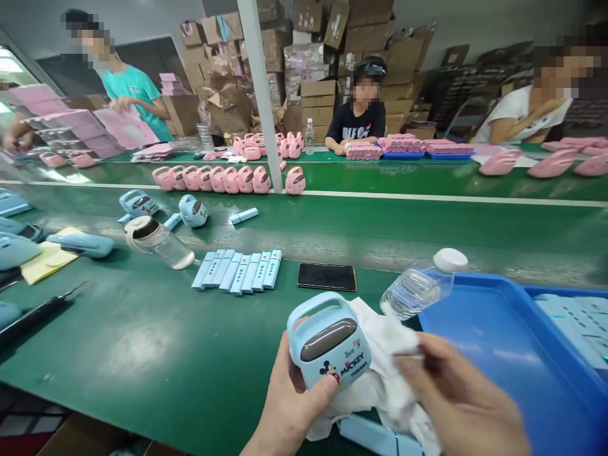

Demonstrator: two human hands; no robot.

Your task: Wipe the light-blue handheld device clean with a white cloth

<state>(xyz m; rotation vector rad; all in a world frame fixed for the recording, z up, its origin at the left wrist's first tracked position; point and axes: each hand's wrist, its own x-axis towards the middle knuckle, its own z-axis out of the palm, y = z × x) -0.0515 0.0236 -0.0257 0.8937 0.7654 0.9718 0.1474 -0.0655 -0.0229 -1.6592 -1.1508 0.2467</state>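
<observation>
My left hand [289, 411] holds a small light-blue device with a handle and a cartoon-mouse print [329, 345], tilted up near the table's front edge. My right hand [463, 402] pinches a thin strip or film beside it, over a white cloth [387, 373] lying under both hands. A row of several light-blue flat parts [237, 271] lies further out on the green table [156, 354]. A black phone [327, 277] rests face up just past the device.
A blue tray [503, 354] with pale parts sits at right, a clear plastic bottle [418, 288] lying against it. Left: a clear jar [159, 242], blue devices [192, 210], a black tool [33, 316]. Pink devices [228, 179] line the conveyor; three people work beyond.
</observation>
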